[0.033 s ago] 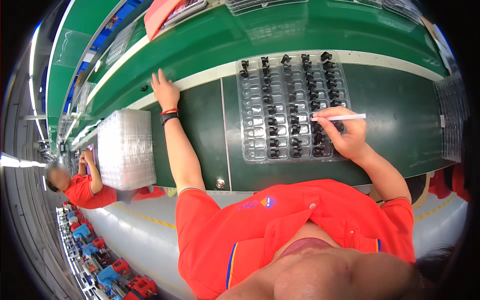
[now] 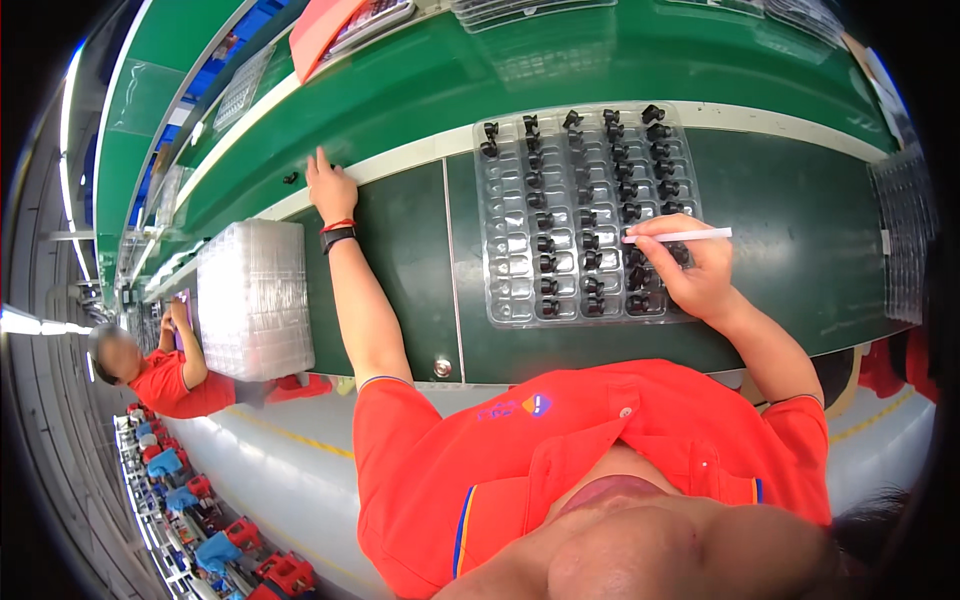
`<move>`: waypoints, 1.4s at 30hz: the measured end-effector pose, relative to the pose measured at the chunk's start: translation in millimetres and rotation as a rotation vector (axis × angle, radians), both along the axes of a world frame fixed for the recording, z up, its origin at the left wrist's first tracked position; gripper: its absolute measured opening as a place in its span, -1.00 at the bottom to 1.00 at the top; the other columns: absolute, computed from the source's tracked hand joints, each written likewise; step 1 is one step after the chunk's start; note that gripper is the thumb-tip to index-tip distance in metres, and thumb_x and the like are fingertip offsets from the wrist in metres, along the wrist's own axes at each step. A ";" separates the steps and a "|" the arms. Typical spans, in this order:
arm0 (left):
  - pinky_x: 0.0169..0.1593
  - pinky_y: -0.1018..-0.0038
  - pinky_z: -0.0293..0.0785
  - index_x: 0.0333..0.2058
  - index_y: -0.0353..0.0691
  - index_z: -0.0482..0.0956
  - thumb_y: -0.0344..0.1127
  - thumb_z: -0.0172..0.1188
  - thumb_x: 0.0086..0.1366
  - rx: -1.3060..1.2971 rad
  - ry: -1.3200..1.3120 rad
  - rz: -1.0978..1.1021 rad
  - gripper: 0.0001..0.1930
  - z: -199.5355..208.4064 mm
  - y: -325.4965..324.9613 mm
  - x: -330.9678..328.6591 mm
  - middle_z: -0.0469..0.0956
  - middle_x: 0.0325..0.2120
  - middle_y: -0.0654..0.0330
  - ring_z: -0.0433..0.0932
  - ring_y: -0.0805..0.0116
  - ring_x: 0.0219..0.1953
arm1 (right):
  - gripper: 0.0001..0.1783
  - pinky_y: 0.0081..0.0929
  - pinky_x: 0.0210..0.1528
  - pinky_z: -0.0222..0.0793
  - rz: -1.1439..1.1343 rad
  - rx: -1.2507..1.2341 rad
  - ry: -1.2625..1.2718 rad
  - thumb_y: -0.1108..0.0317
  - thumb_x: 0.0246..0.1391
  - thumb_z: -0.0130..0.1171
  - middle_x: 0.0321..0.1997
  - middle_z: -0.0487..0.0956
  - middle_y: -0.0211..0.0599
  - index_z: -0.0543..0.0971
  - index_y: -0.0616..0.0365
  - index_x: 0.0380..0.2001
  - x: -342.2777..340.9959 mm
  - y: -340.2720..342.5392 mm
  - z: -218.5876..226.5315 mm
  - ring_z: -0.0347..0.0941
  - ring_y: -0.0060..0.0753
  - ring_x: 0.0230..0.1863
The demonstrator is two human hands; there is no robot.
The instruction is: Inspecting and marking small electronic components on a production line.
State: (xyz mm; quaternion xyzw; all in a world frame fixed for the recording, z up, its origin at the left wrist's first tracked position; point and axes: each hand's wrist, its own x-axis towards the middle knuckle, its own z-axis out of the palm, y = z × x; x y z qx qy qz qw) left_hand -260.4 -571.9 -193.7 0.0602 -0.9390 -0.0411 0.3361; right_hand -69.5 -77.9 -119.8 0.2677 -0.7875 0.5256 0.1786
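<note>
My left hand [image 2: 332, 190], a dark band and a red cord at its wrist, reaches over the pale strip at the bench's back edge. Its fingers are stretched out, with a small dark spot by the tips; whether they touch a part is unclear. Just left of it a small black part [image 2: 290, 178] lies on the green surface. Between the fingers of my right hand [image 2: 690, 268] is a slim white stick [image 2: 705, 234], held over the clear plastic tray [image 2: 507, 306]. Several small black parts [image 2: 545, 221] sit in the tray's columns; my right hand covers some pockets.
A tall stack of clear trays [image 2: 250, 300] stands left on the dark green bench [image 2: 395, 230]. More stacked trays [image 2: 900, 235] stand at the right edge. An orange-red sheet [image 2: 318, 38] lies at the back left. Another person [image 2: 180, 375] in red works far left.
My left hand's fingers have drawn closer together and shifted slightly. My right hand keeps its place with the white stick over the tray.
</note>
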 end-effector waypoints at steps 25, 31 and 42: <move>-0.26 0.64 0.55 -0.26 -0.41 0.54 -0.57 0.32 0.02 1.356 -1.130 -0.938 -0.74 89.9 286.3 137.0 0.61 -0.40 0.13 0.61 0.50 -0.37 | -0.88 -0.40 -0.13 0.47 0.027 -0.158 -0.020 0.64 0.05 0.08 -0.27 0.59 -0.07 0.51 0.35 -0.30 2.4 5.4 -3.0 0.56 -0.23 -0.20; -0.24 0.63 0.55 -0.30 -0.42 0.53 -0.56 0.34 0.01 1.275 -1.114 -0.949 -0.76 83.2 289.2 137.4 0.61 -0.41 0.12 0.61 0.50 -0.36 | -0.89 -0.54 -0.25 0.49 -0.009 -0.057 -0.141 0.60 0.02 0.15 -0.27 0.62 -0.17 0.60 0.31 -0.34 3.1 -4.4 -6.7 0.57 -0.34 -0.26; -0.25 0.62 0.56 -0.33 -0.42 0.53 -0.56 0.34 0.01 1.267 -1.106 -0.926 -0.78 82.5 289.7 138.1 0.62 -0.42 0.09 0.62 0.47 -0.36 | -0.88 -0.54 -0.30 0.50 -0.032 -0.007 -0.004 0.57 -0.04 0.21 -0.31 0.64 -0.26 0.61 0.24 -0.35 -1.1 -7.1 -11.7 0.59 -0.34 -0.33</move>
